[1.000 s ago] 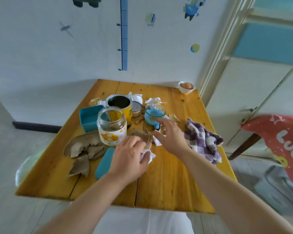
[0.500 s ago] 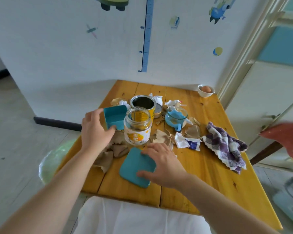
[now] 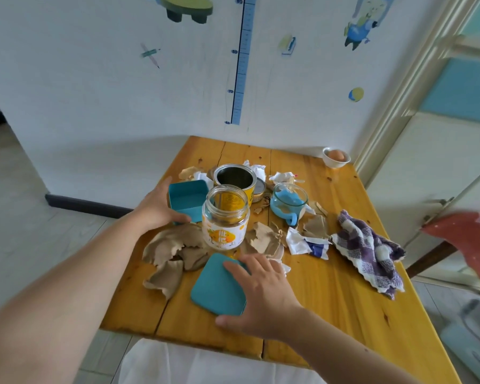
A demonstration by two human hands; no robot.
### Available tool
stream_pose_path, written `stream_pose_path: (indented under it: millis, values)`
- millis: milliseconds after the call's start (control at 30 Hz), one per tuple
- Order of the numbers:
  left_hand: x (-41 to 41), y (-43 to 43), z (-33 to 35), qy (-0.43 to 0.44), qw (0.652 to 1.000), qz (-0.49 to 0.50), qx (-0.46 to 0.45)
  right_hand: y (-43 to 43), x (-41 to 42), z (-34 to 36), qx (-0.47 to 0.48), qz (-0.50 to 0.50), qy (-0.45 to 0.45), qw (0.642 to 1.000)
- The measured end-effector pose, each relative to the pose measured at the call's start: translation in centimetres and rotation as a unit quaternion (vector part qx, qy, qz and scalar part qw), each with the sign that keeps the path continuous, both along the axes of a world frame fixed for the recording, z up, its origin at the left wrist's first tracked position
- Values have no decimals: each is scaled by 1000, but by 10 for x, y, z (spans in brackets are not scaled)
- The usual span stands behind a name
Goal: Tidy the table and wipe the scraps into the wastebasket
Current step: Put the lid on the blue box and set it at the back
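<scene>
Fingers of left hand grip teal box — right hand rests flat on teal lid.

Numbers on the wall, a label on a jar

We read 90, 80, 70 and 60 down the blue height chart on the wall. The glass jar carries orange characters on a white label and the yellow tin has print, both too blurred for us to read.

Head view: worn on the person's head, above the near edge of the yellow wooden plank table.
Facing: forward and down, toward the white wall.
Nearness: close, at arm's reach.
</scene>
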State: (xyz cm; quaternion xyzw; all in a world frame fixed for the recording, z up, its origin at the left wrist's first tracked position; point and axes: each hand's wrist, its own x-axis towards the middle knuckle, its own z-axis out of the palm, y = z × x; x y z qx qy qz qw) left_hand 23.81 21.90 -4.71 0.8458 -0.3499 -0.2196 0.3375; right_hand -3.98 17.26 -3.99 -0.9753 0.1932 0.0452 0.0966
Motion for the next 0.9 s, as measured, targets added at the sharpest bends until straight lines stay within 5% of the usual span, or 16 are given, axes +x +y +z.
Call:
stream_pose_path:
  millis: [200,467,700,900]
  values:
    - [-3,-2,2,-16,999,30,-36,-3,-3,-4,40,-12,-53,998]
    - [-20,43,53,49,948,132,-285,-29,-24,-2,143,24,-246,958]
    - [-72,72,93,114,930,-83,-339,-51,-24,50,212,15,-432,876]
    - [-118,57,95,191,902,-234,-309,-55,-26,87,271,54,-441,854]
